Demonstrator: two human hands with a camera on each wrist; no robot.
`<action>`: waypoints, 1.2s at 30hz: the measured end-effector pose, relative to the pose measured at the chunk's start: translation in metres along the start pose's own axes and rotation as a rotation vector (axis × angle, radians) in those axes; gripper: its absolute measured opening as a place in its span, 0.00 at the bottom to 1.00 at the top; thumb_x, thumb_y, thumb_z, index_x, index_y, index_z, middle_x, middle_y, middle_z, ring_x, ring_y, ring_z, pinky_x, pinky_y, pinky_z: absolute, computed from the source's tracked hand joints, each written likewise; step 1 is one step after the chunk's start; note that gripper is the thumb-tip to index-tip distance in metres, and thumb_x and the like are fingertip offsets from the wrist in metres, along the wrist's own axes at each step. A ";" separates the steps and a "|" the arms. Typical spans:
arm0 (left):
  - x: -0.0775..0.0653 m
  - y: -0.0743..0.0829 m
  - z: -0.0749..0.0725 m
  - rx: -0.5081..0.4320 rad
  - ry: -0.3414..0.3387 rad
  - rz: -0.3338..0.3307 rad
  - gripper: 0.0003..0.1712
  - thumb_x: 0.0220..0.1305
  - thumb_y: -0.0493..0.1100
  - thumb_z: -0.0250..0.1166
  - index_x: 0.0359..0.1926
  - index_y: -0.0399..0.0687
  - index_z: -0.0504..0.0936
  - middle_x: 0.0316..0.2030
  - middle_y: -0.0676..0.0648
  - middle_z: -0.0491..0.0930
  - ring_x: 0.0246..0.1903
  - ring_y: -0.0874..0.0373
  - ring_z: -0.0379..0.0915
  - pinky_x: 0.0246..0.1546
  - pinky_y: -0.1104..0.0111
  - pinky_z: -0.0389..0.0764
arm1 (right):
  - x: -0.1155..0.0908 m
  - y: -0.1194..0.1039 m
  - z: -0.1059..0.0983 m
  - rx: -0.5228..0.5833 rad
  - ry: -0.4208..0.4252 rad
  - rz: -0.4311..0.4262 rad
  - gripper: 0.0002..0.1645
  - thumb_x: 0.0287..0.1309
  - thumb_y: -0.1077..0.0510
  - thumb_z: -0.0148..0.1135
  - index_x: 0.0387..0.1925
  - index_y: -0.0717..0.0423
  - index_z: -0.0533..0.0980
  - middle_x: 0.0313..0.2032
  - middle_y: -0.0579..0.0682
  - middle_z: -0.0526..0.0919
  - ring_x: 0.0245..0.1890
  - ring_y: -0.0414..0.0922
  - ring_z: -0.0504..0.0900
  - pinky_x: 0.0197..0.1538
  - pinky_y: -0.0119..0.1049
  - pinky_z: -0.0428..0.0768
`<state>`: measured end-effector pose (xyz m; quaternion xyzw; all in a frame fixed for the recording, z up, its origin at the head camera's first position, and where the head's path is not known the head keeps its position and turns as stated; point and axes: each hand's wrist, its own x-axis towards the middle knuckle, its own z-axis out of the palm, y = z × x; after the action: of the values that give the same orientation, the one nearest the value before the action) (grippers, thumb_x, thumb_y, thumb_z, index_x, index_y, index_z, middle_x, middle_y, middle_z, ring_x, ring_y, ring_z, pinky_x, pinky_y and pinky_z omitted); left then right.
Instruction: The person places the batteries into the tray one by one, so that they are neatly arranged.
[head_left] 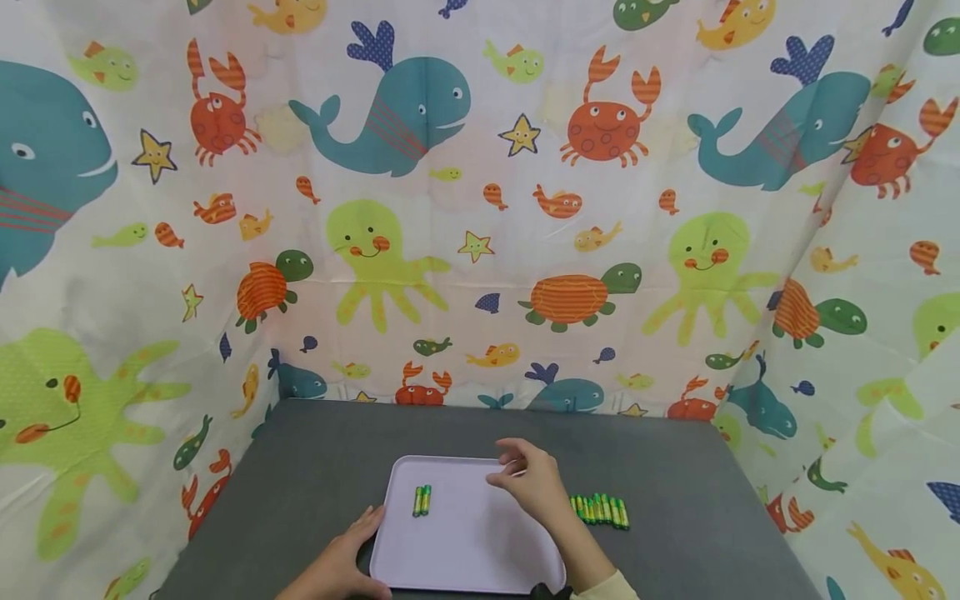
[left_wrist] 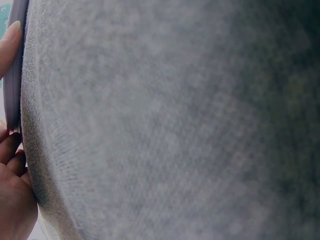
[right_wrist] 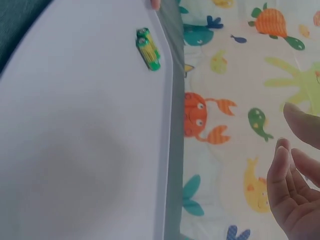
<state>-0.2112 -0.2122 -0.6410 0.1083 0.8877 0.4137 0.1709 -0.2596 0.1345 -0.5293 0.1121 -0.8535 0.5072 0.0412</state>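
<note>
A pale purple tray (head_left: 457, 558) lies on the dark grey table. Two green and yellow batteries (head_left: 422, 501) rest side by side on its left part; the right wrist view shows the same batteries (right_wrist: 148, 49) close to the tray's rim. At the tray's front left corner, my left hand (head_left: 347, 557) holds the edge, fingers along the left side and thumb at the front. Over the tray's right side hovers my right hand (head_left: 534, 483), fingers loosely bent and apart from the thumb, with nothing between them. Right of the tray stands a row of several batteries (head_left: 602, 510), partly hidden by the right hand.
The grey table (head_left: 675, 475) extends around the tray. A white curtain (head_left: 480, 333) printed with sea animals encloses its back and both sides. Something small and black (head_left: 551, 592) shows at the right wrist.
</note>
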 end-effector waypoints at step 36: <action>-0.001 0.002 0.001 0.029 0.015 -0.003 0.74 0.36 0.58 0.85 0.78 0.37 0.53 0.77 0.30 0.51 0.76 0.29 0.42 0.65 0.29 0.55 | -0.034 0.072 -0.110 -0.162 0.137 0.213 0.33 0.48 0.52 0.80 0.58 0.51 0.80 0.52 0.54 0.86 0.35 0.40 0.85 0.31 0.32 0.80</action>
<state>-0.2099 -0.2104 -0.6395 0.1065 0.8948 0.4015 0.1635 -0.2486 0.2692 -0.5438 -0.0177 -0.8939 0.4447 0.0540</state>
